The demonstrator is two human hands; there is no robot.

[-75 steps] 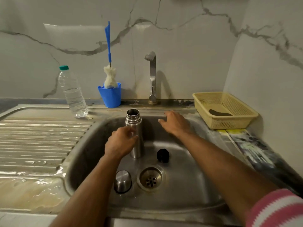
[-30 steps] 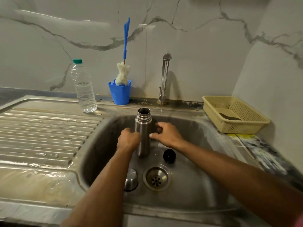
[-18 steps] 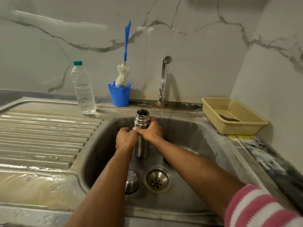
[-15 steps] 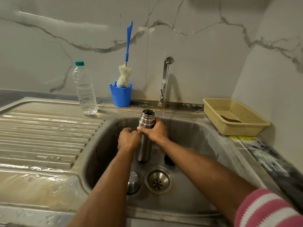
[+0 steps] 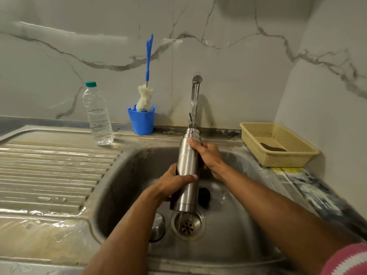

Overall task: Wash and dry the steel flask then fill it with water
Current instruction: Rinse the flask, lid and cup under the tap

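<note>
Two hands hold the steel flask (image 5: 186,171) over the sink (image 5: 123,175), lifted clear of the basin floor and tilted so its open mouth sits just under the tap (image 5: 195,96), behind the drain (image 5: 187,225). The left hand (image 5: 172,183) wraps the lower body with the thumb across the front; the right hand (image 5: 206,153) curls round the shoulder just below the threaded neck. A thin stream seems to run from the tap, though whether it enters the mouth I cannot tell. The likeliest trouble is a slip: the metal looks wet and smooth, and if either grip eases, the flask could slide down and knock the basin or land on the black stopper (image 5: 204,196) beside the drain. The tilt is the other risk, since a mouth held off the stream would send water down the outside and onto the right hand rather than inside. The steel cap (image 5: 157,227), left of the drain, lies partly hidden under the left forearm and could be struck when that arm lowers.
</note>
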